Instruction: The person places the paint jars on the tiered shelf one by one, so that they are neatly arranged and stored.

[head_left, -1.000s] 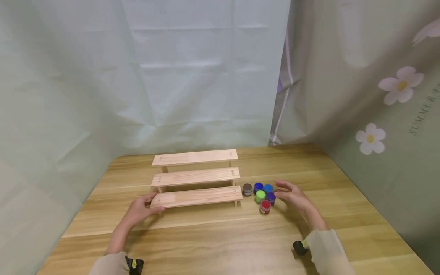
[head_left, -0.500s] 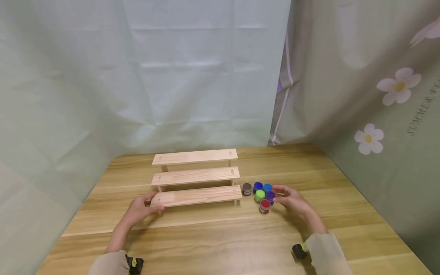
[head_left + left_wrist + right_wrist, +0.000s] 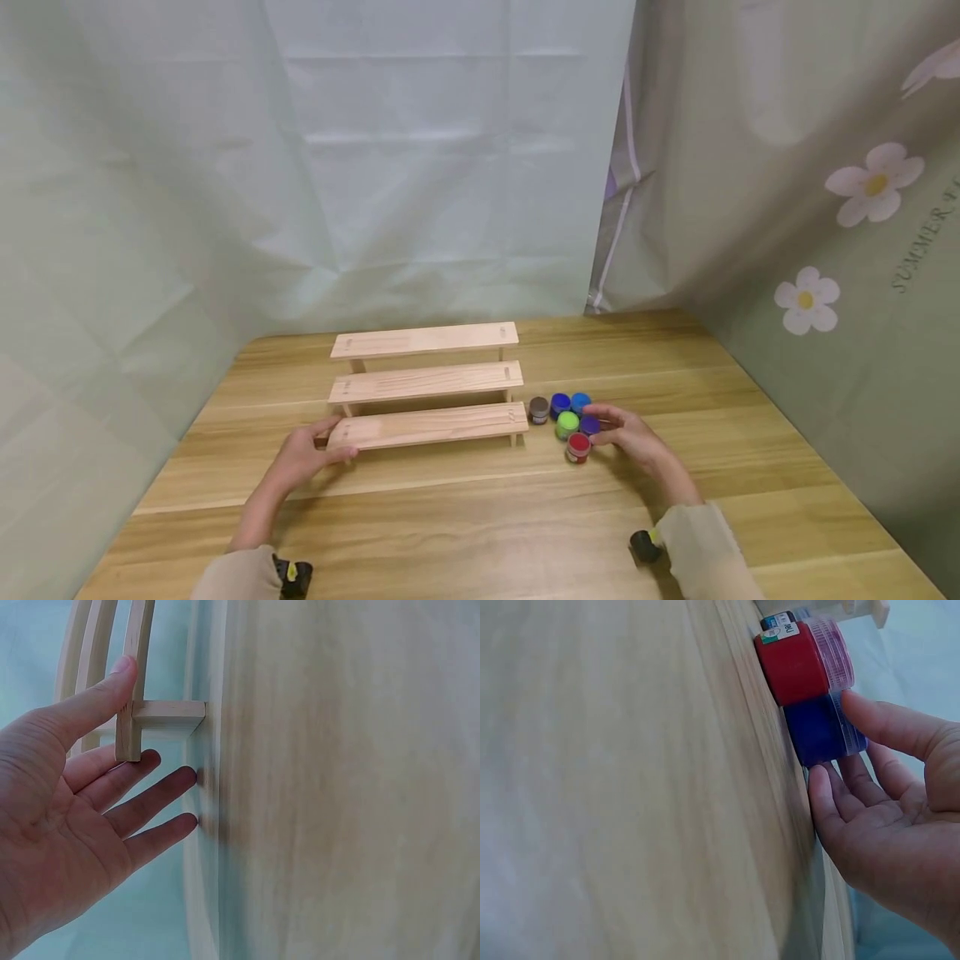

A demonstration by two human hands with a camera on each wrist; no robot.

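A three-tier wooden stand (image 3: 427, 426) rests on the table. At its left end my left hand (image 3: 302, 457) pinches the lowest board, thumb on one face and index finger on the other; its other fingers spread loosely in the left wrist view. Right of the stand, several small paint pots with clear lids sit clustered. My right hand (image 3: 632, 437) curls round the purple-blue paint pot (image 3: 814, 731), thumb at its lid and fingers on the far side. Touching that pot is a red paint pot (image 3: 791, 667). Beyond are green (image 3: 567, 425), dark blue (image 3: 560, 405) and light blue (image 3: 581, 402) pots.
A brown-grey paint pot (image 3: 538, 409) stands between the cluster and the stand's right end. The wood-grain table (image 3: 450, 525) is bordered by pale hanging sheets (image 3: 450, 183) at the back and sides, the right one printed with flowers (image 3: 807, 300).
My right hand has moved left and closed in around the purple-blue paint pot. The blue pots behind have shifted slightly left. My left hand keeps its place on the stand.
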